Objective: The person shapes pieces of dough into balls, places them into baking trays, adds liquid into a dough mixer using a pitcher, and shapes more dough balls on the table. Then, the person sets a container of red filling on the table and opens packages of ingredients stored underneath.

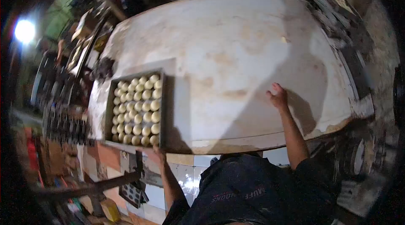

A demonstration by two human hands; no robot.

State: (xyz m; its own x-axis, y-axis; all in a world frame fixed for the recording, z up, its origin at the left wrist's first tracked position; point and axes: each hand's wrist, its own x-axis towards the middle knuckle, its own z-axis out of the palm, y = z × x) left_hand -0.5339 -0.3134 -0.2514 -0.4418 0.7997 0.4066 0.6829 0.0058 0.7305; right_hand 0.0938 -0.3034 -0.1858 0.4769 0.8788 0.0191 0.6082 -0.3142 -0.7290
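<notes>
A square metal tray [162, 111] full of pale round dough balls [138, 107] rests at the left front of a large worktable, its near edge along the table's front edge. My left hand [157, 155] is at the tray's near right corner, fingers closed around the rim; part of the hand is blurred and hidden under the edge. My right hand [278, 96] is above the right part of the tabletop, holding nothing, with its fingers apart. It casts a shadow on the surface beside it.
The pale worktable [236, 35] has brown stains and a worn front edge. Racks with more trays [63, 123] stand to the left. A wooden bar [93, 188] and a dark tray with round hollows [133, 194] are low at the left. Metal pieces [333, 9] lie along the right side.
</notes>
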